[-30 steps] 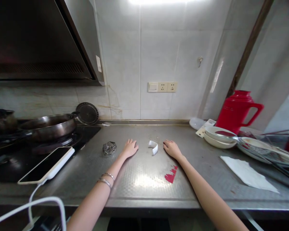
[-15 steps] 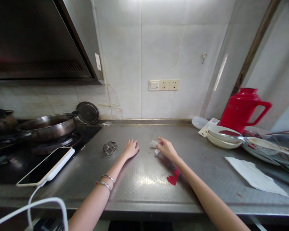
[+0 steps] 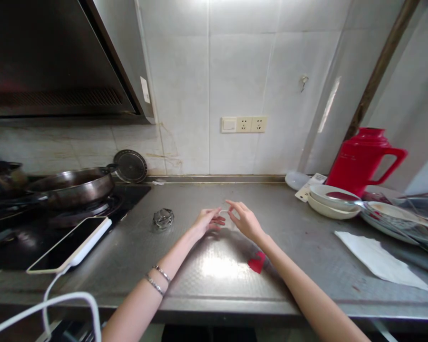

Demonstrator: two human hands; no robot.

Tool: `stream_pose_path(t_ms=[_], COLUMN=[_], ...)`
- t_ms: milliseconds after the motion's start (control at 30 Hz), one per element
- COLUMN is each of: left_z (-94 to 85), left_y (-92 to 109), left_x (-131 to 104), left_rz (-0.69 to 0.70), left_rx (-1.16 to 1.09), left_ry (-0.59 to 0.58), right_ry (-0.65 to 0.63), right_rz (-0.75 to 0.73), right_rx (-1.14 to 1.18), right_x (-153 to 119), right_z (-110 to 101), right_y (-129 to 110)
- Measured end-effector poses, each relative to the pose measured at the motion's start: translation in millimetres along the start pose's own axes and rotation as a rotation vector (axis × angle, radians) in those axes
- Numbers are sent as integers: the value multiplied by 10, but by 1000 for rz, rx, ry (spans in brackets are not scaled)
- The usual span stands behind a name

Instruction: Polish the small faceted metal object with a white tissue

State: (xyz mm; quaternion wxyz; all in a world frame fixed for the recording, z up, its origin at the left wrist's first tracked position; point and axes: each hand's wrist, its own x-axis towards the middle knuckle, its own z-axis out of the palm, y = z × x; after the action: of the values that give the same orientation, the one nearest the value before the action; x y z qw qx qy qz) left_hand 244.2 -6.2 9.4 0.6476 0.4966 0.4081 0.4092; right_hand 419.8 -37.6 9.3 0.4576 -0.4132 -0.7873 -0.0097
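Close together above the middle of the steel counter are my two hands. A small, thin white strip, perhaps paper, spans the gap between their fingertips; its exact kind is too small to make out. My left hand pinches its left end between thumb and forefinger, the other fingers loosely spread. At the other end, thumb and forefinger of my right hand close on the strip. A red flat piece lies beside my right forearm, partly hidden by it.
Left of my hands sits a steel wire ball. A phone with a white cable lies by the stove, where a pan stands. To the right are a paper sheet, stacked bowls and a red thermos.
My left hand has lifted off the counter and moved right to meet my right hand. The white piece, earlier at my right fingertips alone, is now between both hands.
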Motion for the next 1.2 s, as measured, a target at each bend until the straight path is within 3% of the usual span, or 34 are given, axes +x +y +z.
stream_pose_path(t_ms=[100,233,333,433,500,667,833,1000,1067,1200], left_z=[-2,-29,-38,-43,-54,-163,-448,-894,-1098,-1477], left_y=[25,79,128,181,221,288,252,262,252,155], left_x=[-17,-36,-96,-159,-185,-221,-388,-782,-959,-1200], left_rz=[34,120,136,138,154,211,331,488,490,430], left_rx=[-35,-28,-1,41,60,232,506,835,948,1031], left_ry=[65,114,-26,-211,-267,-273,-112,117,290,558], right_ry=[-44,-66,-59,-162,-252,-371,-381,-393,-339,-270], right_rz=[93,459,630,665,664,722,679,432,321,265], right_rx=[208,763,1056,1295,1371,1224,963,792,680,499], right_x=[14,40,40,20,4,-22,49,294,384,473], right_z=[8,8,3,8,9,-38,38,539,819,1318], right_y=[3,158,211,139,72,48,39,-290,-488,-826])
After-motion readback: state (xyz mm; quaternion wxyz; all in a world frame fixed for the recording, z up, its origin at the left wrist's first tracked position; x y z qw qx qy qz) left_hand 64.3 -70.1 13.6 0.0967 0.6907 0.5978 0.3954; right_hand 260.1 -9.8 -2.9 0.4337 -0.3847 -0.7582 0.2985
